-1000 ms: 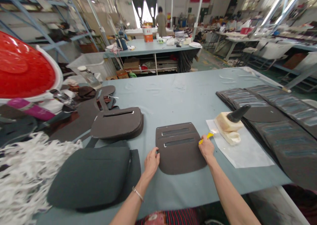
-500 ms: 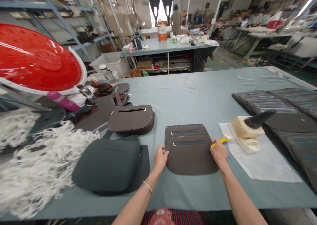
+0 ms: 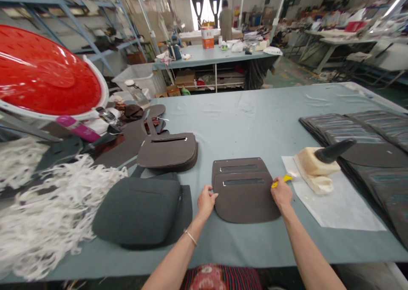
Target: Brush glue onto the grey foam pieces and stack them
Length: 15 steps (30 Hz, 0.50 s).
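Note:
Two flat brown panels overlap in front of me, each with a slot; the front panel (image 3: 247, 203) lies partly over the rear panel (image 3: 240, 163). At the front panel's left edge, my left hand (image 3: 206, 201) is closed, thumb and finger pinching the rim. My right hand (image 3: 282, 194) is wrapped round a small yellow-handled tool (image 3: 287, 177) and rests at the panel's right edge. The tool's tip is pale and too blurred to name. Right of it, a cream block (image 3: 314, 164) with a black horn-shaped piece (image 3: 334, 151) stands on a white sheet (image 3: 338, 211).
Dark green panels (image 3: 137, 209) and a stack of brown slotted pieces (image 3: 167, 152) lie to the left, beside a heap of white strips (image 3: 57, 213). Stacked dark panels (image 3: 369, 154) cover the right side. A red tray (image 3: 47, 75) rises at the left; a person (image 3: 226, 22) stands far back.
The view has tilted down slightly. Both hands keep their places at the panel edges, and the panels have not visibly shifted on the table.

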Available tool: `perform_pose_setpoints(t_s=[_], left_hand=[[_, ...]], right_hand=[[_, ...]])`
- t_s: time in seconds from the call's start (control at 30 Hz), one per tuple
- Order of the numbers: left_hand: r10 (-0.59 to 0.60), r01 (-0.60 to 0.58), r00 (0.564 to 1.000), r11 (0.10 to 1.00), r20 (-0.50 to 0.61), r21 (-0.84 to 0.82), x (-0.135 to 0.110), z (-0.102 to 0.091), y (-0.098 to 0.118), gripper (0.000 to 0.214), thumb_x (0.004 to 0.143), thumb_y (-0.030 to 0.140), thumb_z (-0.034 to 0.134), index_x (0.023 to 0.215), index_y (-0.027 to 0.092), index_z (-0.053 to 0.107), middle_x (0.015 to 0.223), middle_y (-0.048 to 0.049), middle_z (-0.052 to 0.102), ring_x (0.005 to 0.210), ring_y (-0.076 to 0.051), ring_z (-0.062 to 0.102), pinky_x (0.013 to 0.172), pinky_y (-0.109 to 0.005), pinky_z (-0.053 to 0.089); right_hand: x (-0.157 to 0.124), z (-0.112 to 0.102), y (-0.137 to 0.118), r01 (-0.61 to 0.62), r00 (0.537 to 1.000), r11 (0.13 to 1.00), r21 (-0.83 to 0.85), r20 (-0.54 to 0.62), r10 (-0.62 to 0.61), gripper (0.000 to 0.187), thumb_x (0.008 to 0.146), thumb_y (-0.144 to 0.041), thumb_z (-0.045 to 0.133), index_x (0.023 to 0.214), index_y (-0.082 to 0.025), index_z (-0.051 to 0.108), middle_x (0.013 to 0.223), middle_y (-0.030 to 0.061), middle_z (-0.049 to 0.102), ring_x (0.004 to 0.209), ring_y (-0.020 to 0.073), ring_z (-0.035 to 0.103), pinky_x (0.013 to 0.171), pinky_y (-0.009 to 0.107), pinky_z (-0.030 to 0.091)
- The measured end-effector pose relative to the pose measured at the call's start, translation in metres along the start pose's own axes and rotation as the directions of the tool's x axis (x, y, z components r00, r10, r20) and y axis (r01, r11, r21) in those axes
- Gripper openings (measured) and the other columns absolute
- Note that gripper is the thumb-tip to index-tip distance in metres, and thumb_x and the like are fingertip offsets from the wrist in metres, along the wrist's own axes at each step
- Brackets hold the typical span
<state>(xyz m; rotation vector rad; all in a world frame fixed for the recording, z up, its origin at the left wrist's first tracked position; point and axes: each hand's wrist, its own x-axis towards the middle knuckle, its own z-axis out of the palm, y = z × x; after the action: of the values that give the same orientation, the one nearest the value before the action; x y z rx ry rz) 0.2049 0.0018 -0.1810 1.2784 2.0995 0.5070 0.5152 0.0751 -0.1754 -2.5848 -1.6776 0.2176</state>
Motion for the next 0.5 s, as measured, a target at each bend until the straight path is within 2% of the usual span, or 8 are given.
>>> perform_pose_setpoints(t_s=[0.17,0.33,0.5], left_hand=[[0.07,-0.069,0.997,0.996,-0.017,0.056,-0.005,0.0,0.008,0.027,0.077,0.024,0.059,0.102,0.023,0.049,0.074,0.0009,0.061,0.075,-0.015,0.057,0.065,-0.025,0.034],[0.163,-0.157,0.986,0.98,-0.038,0.124,-0.01,0.0,0.009,0.02,0.078,0.022,0.055,0.097,0.022,0.048,0.075,0.0007,0.056,0.075,-0.015,0.053,0.064,-0.025,0.033],[0.205,-0.191,0.975,0.969,-0.082,0.157,-0.014,0.002,0.008,0.004,0.08,0.021,0.052,0.084,0.021,0.051,0.089,-0.0028,0.053,0.079,-0.015,0.051,0.067,-0.025,0.035]], right_hand=[[-0.004,-0.002,-0.003,0.047,0.998,0.999,-0.012,-0.044,-0.048,0.019,0.088,-0.023,0.044,0.103,-0.019,0.056,0.085,0.007,0.057,0.074,0.0176,0.058,0.058,0.025,0.033],[-0.004,0.002,-0.001,0.096,0.989,0.995,-0.032,-0.111,-0.099,0.016,0.087,-0.022,0.047,0.101,-0.019,0.054,0.089,0.0072,0.054,0.084,0.019,0.054,0.057,0.024,0.03],[-0.002,0.005,0.005,0.114,0.988,0.993,0.017,-0.11,-0.111,0.015,0.087,-0.019,0.045,0.099,-0.019,0.054,0.085,0.0049,0.053,0.073,0.0154,0.051,0.056,0.025,0.026]])
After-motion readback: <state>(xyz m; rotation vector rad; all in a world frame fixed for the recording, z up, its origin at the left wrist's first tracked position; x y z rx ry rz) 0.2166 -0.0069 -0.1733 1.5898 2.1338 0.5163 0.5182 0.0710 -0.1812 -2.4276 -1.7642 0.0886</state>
